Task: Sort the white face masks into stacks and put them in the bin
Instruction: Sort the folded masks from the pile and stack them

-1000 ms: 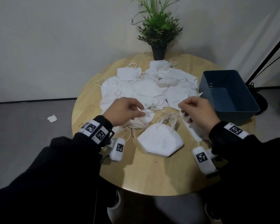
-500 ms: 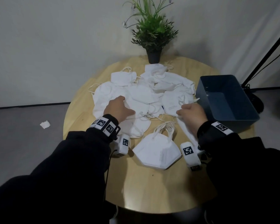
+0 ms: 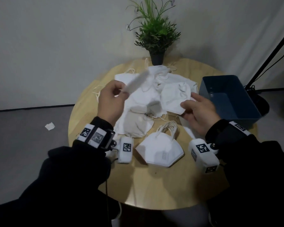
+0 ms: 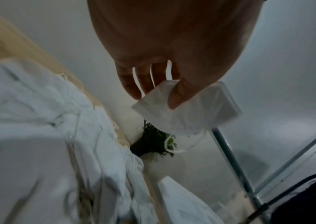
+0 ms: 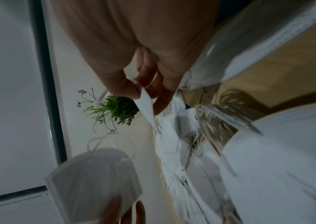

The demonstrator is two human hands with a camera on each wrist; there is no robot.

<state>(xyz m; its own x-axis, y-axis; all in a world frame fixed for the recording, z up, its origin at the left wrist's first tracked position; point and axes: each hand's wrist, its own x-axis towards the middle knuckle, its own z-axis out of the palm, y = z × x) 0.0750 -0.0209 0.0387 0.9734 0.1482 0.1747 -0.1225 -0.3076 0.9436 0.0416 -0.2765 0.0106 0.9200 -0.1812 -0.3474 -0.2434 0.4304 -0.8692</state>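
We hold two masks above the loose mask pile (image 3: 147,95) mid-table; left hand (image 3: 110,102) pinches a blurred mask (image 3: 136,82) w/ thumb & fingers; right hand (image 3: 198,112) pinches another mask (image 3: 174,97); neat stack (image 3: 159,151) nearer us; blue bin (image 3: 228,97) at right; plant (image 3: 156,31) behind.

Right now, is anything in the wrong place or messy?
Yes. A small white scrap lies on the floor left of the table, away from the mask pile. The pile itself is jumbled, its ear loops tangled.
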